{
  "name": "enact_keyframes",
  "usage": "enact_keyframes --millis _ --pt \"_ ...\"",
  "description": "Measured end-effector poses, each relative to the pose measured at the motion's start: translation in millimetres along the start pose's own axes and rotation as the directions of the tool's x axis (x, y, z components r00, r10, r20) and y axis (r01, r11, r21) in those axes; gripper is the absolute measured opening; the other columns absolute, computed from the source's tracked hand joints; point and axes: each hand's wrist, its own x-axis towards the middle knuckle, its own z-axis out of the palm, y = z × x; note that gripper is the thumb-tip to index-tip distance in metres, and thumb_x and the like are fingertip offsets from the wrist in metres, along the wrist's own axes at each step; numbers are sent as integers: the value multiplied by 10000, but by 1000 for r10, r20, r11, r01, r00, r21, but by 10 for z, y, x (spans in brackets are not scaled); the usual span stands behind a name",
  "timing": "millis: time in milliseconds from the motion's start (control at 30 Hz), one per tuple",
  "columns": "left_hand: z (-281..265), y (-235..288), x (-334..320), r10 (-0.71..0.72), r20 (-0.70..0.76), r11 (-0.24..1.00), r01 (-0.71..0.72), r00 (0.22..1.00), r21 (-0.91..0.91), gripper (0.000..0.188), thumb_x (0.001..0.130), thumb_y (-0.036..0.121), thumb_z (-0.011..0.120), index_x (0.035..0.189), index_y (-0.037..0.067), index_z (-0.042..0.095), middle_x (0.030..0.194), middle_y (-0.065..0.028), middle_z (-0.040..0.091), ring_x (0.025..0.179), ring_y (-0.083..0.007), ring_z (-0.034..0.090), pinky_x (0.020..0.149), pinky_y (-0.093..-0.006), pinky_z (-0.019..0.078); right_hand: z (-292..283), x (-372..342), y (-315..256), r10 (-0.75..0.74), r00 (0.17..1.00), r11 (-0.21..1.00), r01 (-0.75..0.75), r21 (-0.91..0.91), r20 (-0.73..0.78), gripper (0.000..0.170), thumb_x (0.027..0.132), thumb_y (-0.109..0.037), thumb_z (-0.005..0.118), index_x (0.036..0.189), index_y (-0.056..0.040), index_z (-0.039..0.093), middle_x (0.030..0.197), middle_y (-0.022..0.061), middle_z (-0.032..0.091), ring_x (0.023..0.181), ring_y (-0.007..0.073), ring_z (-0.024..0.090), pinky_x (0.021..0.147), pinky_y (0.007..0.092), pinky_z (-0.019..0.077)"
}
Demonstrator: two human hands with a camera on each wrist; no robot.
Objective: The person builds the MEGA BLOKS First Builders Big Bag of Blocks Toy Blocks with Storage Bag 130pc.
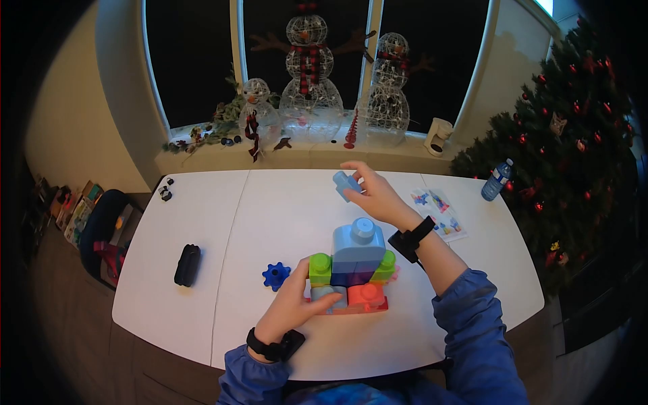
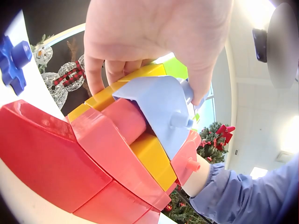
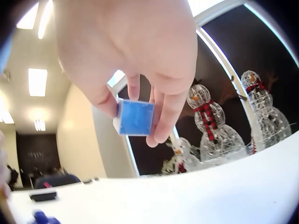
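Note:
A structure of toy building blocks (image 1: 358, 250) stands on the white table, with light blue at its top, lime green blocks at the sides and red at its base. My left hand (image 1: 291, 304) grips its left side. In the left wrist view that thumb lies by a pale blue sloped piece (image 2: 161, 100), with fingers behind yellow blocks (image 2: 161, 151). Above the table, beyond the structure, my right hand (image 1: 381, 200) pinches a small light blue block (image 1: 343, 182) between thumb and fingers. The right wrist view shows the block's square blue end (image 3: 136, 117) facing the camera.
A dark blue gear-shaped piece (image 1: 277, 275) lies left of the structure. Farther left is a black case (image 1: 187, 265). A picture sheet (image 1: 440, 212) and a water bottle (image 1: 497, 180) are on the right side. Small black items (image 1: 165, 192) sit at the far left corner.

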Motion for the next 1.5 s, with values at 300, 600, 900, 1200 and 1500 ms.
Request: enact_keyframes --millis 300,600,900,1200,1500 --pt "-2 -76 -13 -4 15 1000 4 1000 -15 786 875 222 846 1509 36 419 1372 -118 589 1294 -239 544 1106 -373 421 -153 -775 -1137 -323 895 775 437 457 -308 600 983 -56 689 1536 -70 458 1341 134 562 1136 216 658 985 341 535" --pt "15 -67 -11 36 -18 999 -36 999 -1 727 886 273 829 1445 6 449 1304 -168 613 1226 -270 587 1063 -381 451 34 -895 -968 -479 796 806 566 174 -369 497 947 -33 725 1418 -47 566 1264 154 665 1103 256 697 980 383 575" --pt "18 -61 -6 29 -13 999 -29 999 -24 719 893 275 825 1447 10 449 1302 -164 622 1219 -260 595 1064 -374 452 53 -963 -930 -440 831 855 504 123 -341 569 943 -46 736 1469 -59 518 1350 172 657 1177 271 697 1019 406 556" --pt "7 -110 232 29 15 999 -29 999 -14 730 899 278 824 1457 3 441 1301 -175 629 1223 -268 606 1067 -382 462 -14 -1349 -559 -163 936 976 199 87 -312 458 940 -82 738 1376 -25 609 1281 146 706 1160 268 707 997 370 536" --pt "-43 -146 410 83 59 997 -83 995 -11 664 970 206 740 1522 37 413 1357 -120 623 1251 -246 606 1106 -412 464 107 -1283 -323 -91 943 984 134 114 -319 291 968 -51 698 1251 3 655 1123 142 748 1050 248 732 944 345 553"
